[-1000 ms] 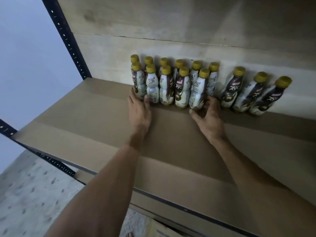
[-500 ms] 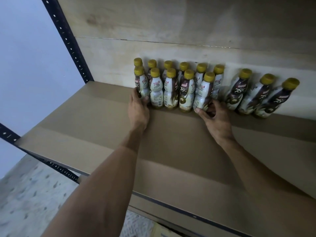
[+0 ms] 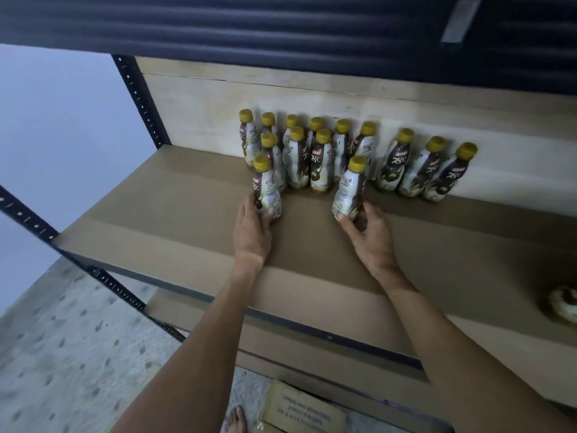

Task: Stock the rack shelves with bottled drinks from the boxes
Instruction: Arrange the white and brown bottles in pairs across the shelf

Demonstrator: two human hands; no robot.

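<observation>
Each hand gripped one yellow-capped "78°C" bottle: left hand [image 3: 253, 225] the left bottle [image 3: 265, 189], right hand [image 3: 368, 232] the right bottle [image 3: 350, 190].

You've drawn the left bottle [image 3: 266, 190] and right bottle [image 3: 350, 192] forward from the cluster [image 3: 315, 157]; your left hand [image 3: 252, 228] and right hand [image 3: 370, 237] now grip them.

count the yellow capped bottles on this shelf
14 visible: nine in the back cluster, a trio right of it, one bottle gripped by the left hand, another bottle by the right hand. More may be hidden.
</observation>
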